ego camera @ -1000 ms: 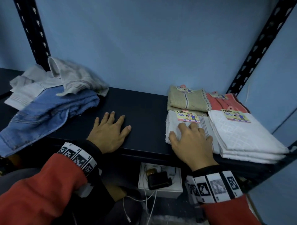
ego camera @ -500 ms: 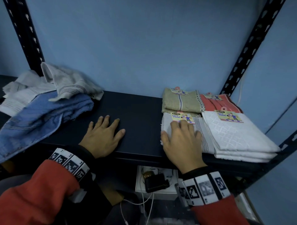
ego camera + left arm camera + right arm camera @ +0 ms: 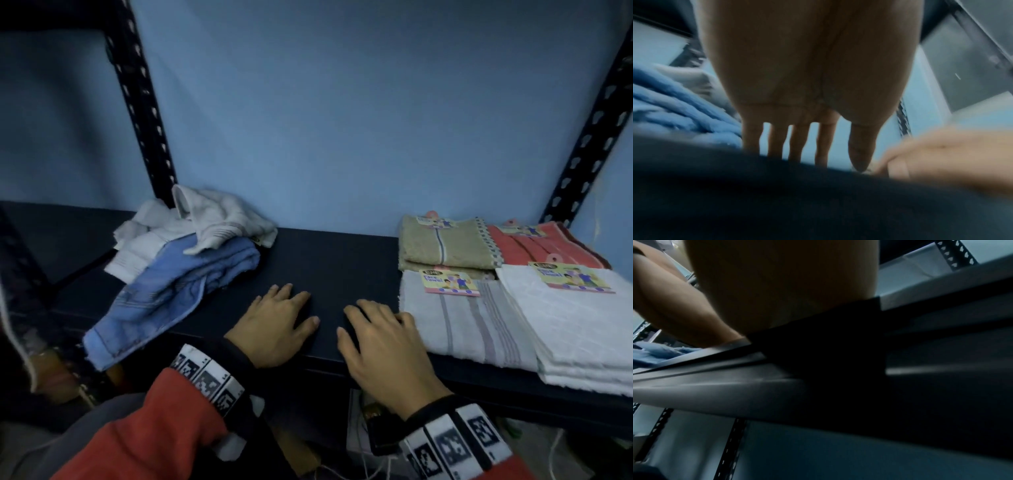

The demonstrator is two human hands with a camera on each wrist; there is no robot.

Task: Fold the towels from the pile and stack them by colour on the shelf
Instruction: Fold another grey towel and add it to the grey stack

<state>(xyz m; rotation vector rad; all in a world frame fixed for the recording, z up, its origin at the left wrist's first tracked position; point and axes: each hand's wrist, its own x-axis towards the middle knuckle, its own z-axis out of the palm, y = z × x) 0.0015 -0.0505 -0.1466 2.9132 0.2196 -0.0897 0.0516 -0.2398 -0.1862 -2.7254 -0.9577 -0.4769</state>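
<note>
On the dark shelf (image 3: 335, 260) an unfolded pile lies at the left: a blue towel (image 3: 171, 291) under crumpled white towels (image 3: 212, 219). At the right sit folded stacks: a beige towel (image 3: 445, 245), a coral towel (image 3: 544, 246), a grey striped towel (image 3: 469, 325) and a white stack (image 3: 575, 329). My left hand (image 3: 274, 329) lies flat on the bare shelf, fingers straight, holding nothing. My right hand (image 3: 380, 342) rests beside it, just left of the grey striped towel, fingers relaxed. The blue towel (image 3: 674, 110) shows left of my left hand (image 3: 803, 146) in the left wrist view.
Black perforated uprights (image 3: 137, 99) (image 3: 592, 130) stand at the back corners against a blue wall. Below the shelf's front edge sit a white box with a dark device (image 3: 373, 435) and cables. The right wrist view shows the shelf's front lip (image 3: 777, 386) from below.
My right hand has slid left off the grey striped towel onto the bare shelf next to my left hand. The head view has shifted, so the pile and stacks sit further right.
</note>
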